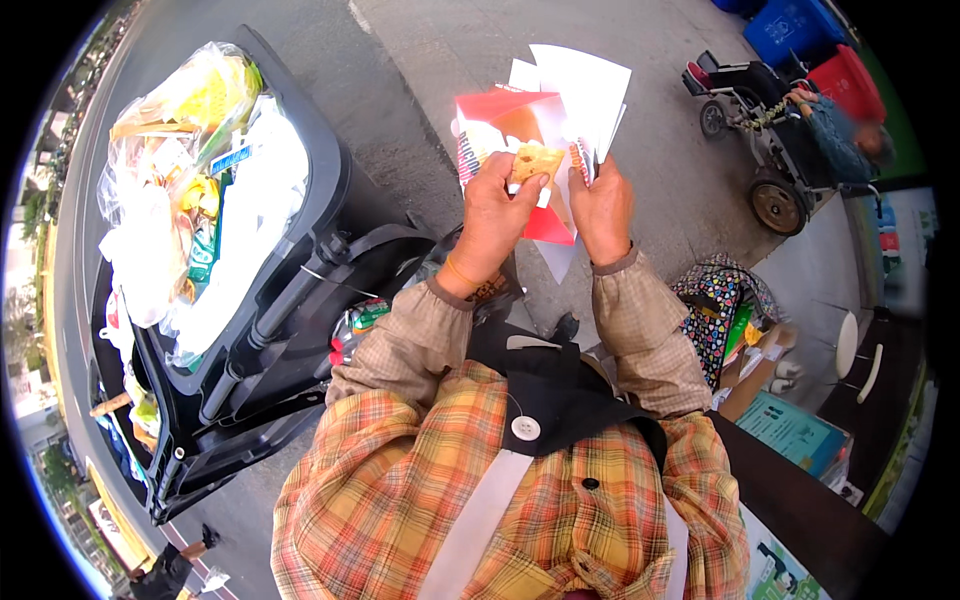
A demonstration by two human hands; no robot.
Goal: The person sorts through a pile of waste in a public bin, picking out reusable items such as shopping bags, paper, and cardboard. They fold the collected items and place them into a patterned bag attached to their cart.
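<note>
In front of my chest, both hands hold a red and white paper food sleeve [500, 106]. My left hand [492, 210] is closed on its left side. A flat golden-brown piece [536, 163], perhaps pastry, shows at the left thumb and fingertips; whether it is pinched or lies in the sleeve I cannot tell. Closed with its thumb pointing up, my right hand [606, 212] grips several white paper sheets [585, 88] and the sleeve's right edge. The sheets fan out beyond the fingers, and the right fingers are mostly hidden behind the paper.
A dark wheeled bin [330, 180] stands open at the left, heaped with plastic bags [140, 250] and packaging. A person sits in a wheelchair [775, 200] at the far right, near blue [790, 32] and red [848, 85] bins. A colourful patterned bag [705, 305] rests to the right.
</note>
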